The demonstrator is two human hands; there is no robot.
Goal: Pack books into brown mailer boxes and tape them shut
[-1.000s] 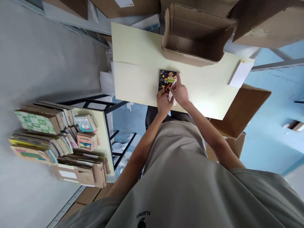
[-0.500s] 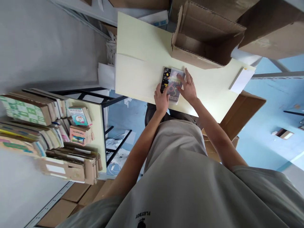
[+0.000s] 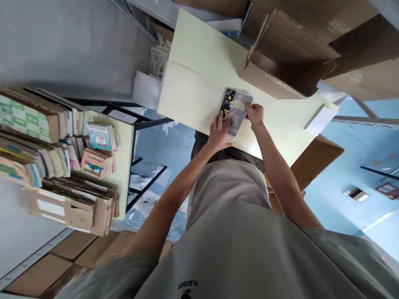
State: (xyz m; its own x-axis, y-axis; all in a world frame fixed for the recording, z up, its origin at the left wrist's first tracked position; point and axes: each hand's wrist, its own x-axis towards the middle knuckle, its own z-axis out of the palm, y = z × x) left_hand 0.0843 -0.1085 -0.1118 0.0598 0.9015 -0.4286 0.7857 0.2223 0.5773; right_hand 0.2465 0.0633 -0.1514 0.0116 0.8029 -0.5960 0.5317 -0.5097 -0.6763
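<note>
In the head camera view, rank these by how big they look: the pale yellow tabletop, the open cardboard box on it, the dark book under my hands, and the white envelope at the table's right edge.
1. pale yellow tabletop
2. open cardboard box
3. dark book, partly covered by the left hand and right hand
4. white envelope, not much smaller than the book

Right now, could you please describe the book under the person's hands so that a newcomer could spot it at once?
Find the pale yellow table with an open cardboard box on it. Just in front of that box lies a small book, with the left hand and right hand on it. It alone has a black cover with bright cartoon print, partly under a clear sleeve.
</note>
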